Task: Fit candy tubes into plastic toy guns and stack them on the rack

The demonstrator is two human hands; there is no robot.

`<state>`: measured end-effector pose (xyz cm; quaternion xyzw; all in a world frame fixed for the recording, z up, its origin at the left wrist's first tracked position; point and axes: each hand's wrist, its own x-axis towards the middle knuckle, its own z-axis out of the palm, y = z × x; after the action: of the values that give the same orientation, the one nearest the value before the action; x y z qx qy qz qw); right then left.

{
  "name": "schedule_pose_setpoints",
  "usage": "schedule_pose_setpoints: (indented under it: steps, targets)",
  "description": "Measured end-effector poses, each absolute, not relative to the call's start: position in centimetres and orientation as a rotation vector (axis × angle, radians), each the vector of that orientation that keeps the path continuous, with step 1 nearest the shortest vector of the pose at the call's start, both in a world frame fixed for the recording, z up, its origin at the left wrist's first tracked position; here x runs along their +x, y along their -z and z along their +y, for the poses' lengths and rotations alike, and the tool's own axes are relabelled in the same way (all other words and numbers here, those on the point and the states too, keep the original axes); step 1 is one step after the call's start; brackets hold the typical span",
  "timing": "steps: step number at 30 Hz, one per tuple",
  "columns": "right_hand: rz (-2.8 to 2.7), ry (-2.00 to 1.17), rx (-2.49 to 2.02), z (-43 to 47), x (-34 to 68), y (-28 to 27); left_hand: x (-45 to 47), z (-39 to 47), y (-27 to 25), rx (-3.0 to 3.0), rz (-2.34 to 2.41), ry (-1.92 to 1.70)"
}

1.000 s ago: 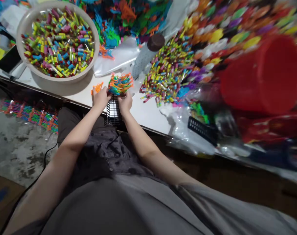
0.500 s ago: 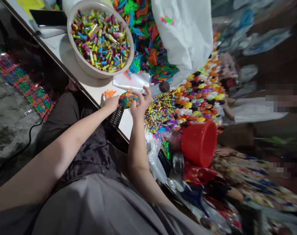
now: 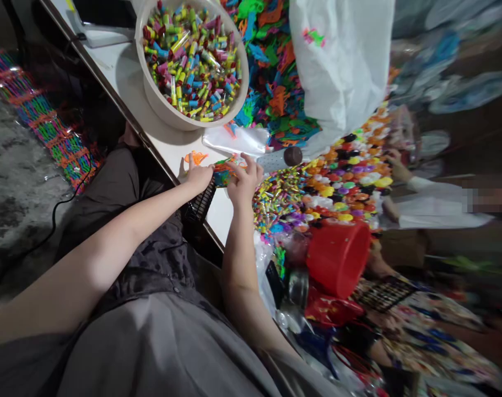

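Note:
Both my hands are at a small bundle of green, blue and orange plastic pieces (image 3: 222,173), at the near edge of the white table. My left hand (image 3: 199,177) grips the bundle's left end, one finger sticking up. My right hand (image 3: 244,181) closes on its right end with thumb and a finger, the other fingers spread; the exact contact is partly hidden. Under my left hand is a black slotted basket (image 3: 201,203). Loose orange pieces (image 3: 196,158) lie just beyond my left hand. A clear plastic bag (image 3: 236,140) lies flat behind the bundle.
A cream tub (image 3: 148,99) of small capped tubes stands at upper left. Behind are heaped coloured pieces (image 3: 278,102), a white sack (image 3: 341,60) and a grey cylinder with a brown end (image 3: 292,156). A red bucket (image 3: 337,256) is at right. Co-workers' hands (image 3: 395,160) show beyond.
My view has shifted, so the table and my hands appear further right. Less of the bundle shows between my hands. A co-worker's hand has come into sight over the far pile.

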<state>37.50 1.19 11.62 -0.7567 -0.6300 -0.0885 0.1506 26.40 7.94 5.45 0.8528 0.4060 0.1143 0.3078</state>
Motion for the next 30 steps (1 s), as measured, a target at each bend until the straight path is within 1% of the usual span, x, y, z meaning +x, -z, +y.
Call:
schedule_pose_setpoints:
  steps: [4, 13, 23, 25, 27, 28, 30]
  targets:
    - [-1.833, 0.308, -2.164, 1.6, 38.1, -11.6, 26.4, 7.8, -5.4, 2.294, 1.077, -0.307]
    - [-1.830, 0.301, -2.110, 2.2, 38.8, -11.3, 26.1, 7.9, -5.7, 2.279, 1.079, -0.263]
    - [-1.874, 0.293, -2.046, 1.9, 39.9, -12.2, 24.2, 9.1, -7.2, 2.239, 0.951, -0.230]
    - [-1.742, 0.350, -2.016, 0.7, 40.5, -11.6, 24.0, 9.7, -7.4, 2.173, 0.865, -0.287]
    - [-1.468, 0.379, -1.983, -0.8, 40.9, -10.1, 24.4, 10.6, -7.2, 2.095, 0.738, -0.304]
    - [-1.305, 0.347, -1.965, -1.5, 41.0, -9.1, 24.8, 11.1, -6.9, 2.055, 0.679, -0.304]
    - [-1.014, 0.157, -1.932, -2.7, 41.0, -6.6, 25.8, 12.1, -6.1, 1.980, 0.592, -0.332]
